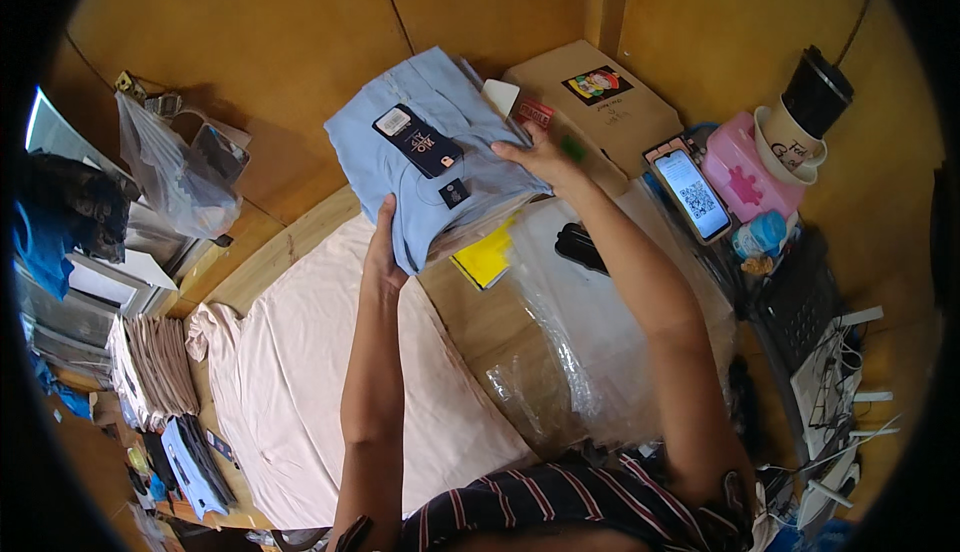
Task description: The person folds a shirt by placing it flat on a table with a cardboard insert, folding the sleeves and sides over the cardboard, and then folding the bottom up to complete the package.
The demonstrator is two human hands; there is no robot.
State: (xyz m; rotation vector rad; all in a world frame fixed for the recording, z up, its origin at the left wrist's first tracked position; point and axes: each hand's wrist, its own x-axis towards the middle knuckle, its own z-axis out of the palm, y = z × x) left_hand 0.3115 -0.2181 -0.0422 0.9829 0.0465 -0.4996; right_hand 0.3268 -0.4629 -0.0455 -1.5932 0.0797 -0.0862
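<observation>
Both hands hold a folded light blue shirt (375, 177) at the far side of the table. A dark hang tag (420, 140) lies on its front, with a small dark square label (454, 193) near the collar. My left hand (385, 247) grips the near left edge, thumb on top and the other fingers hidden beneath. My right hand (543, 160) grips the right side, its thumb over the cloth. Below and to the left, a pale pink garment (310, 372) is spread across the table, apart from my hands.
Clear plastic bags (600, 352) and a yellow packet (484, 257) lie right of the pink garment. Behind stands a cardboard box (590, 92). A phone (690, 197), pink box (740, 167) and stacked cups (805, 117) crowd the right. Folded garments (160, 367) are stacked left.
</observation>
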